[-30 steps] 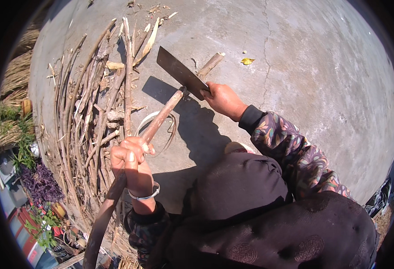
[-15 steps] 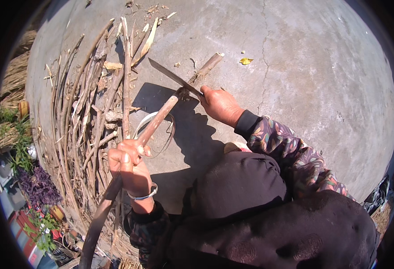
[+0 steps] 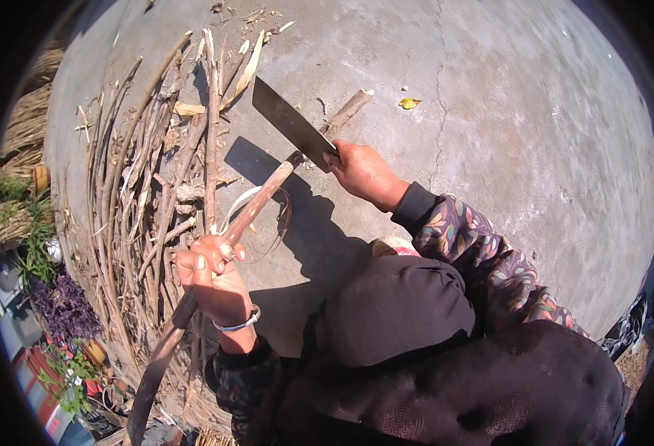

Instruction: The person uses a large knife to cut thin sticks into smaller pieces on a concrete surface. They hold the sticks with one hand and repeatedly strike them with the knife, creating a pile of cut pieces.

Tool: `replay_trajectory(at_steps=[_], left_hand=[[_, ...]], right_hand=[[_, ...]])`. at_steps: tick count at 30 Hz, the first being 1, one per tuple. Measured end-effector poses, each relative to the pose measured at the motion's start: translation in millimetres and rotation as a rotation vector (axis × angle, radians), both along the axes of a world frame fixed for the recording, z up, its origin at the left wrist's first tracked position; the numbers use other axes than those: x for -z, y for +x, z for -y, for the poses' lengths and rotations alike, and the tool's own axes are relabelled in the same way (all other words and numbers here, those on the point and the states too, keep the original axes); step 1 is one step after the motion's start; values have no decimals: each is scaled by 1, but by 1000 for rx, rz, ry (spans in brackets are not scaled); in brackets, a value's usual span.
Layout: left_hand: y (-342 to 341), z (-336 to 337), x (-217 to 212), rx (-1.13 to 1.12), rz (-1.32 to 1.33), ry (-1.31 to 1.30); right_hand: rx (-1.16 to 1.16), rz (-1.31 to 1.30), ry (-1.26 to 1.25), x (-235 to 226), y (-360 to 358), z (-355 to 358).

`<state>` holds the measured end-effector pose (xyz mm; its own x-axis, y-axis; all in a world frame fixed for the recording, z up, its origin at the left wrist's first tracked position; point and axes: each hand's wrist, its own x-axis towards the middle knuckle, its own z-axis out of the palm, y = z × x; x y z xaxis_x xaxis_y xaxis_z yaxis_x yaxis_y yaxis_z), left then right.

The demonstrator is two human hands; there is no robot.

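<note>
My left hand [image 3: 217, 288], a metal bangle at its wrist, is closed around a long wooden branch [image 3: 261, 192]. One end of the branch points up and to the right; the other runs down past my wrist to the lower left. In my right hand [image 3: 368, 175] is a cleaver [image 3: 288, 119] with a broad dark blade, its flat face showing. The blade slants to the upper left, just above the branch's far end; whether they touch I cannot tell. Behind the blade lies a short thick piece of wood [image 3: 352, 108], partly hidden by it.
A heap of sticks and branches [image 3: 137, 171] lies on the concrete ground [image 3: 513, 126] to my left. A pale strip loop [image 3: 246, 199] lies under the branch. A yellow leaf [image 3: 410, 103] is farther off. Plants [image 3: 63, 308] stand at the left edge.
The cleaver's blade has lifted and turned, so more of its flat side shows. My left hand keeps its grip, and the branch has barely shifted.
</note>
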<state>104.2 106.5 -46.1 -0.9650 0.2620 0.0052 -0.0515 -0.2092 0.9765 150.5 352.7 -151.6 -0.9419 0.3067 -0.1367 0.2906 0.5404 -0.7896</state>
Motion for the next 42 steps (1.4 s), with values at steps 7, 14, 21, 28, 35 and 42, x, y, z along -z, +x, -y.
replay_trajectory(at_steps=[7, 14, 21, 28, 35, 42], left_hand=[[4, -7, -3, 58, -66, 0], [9, -16, -5, 103, -121, -29], [9, -16, -5, 70, -92, -15], [11, -18, -6, 97, -137, -44], [11, -14, -8, 64, -65, -13], [14, -14, -6, 50, -81, -33]], right_hand=[[92, -236, -7, -20, 0, -4], [-63, 98, 99, 0, 3, -2], [58, -165, 25, -12, 2, -7], [-37, 157, 23, -6, 2, -8], [15, -125, 10, -6, 0, -3], [-24, 196, -115, 3, 9, -11]])
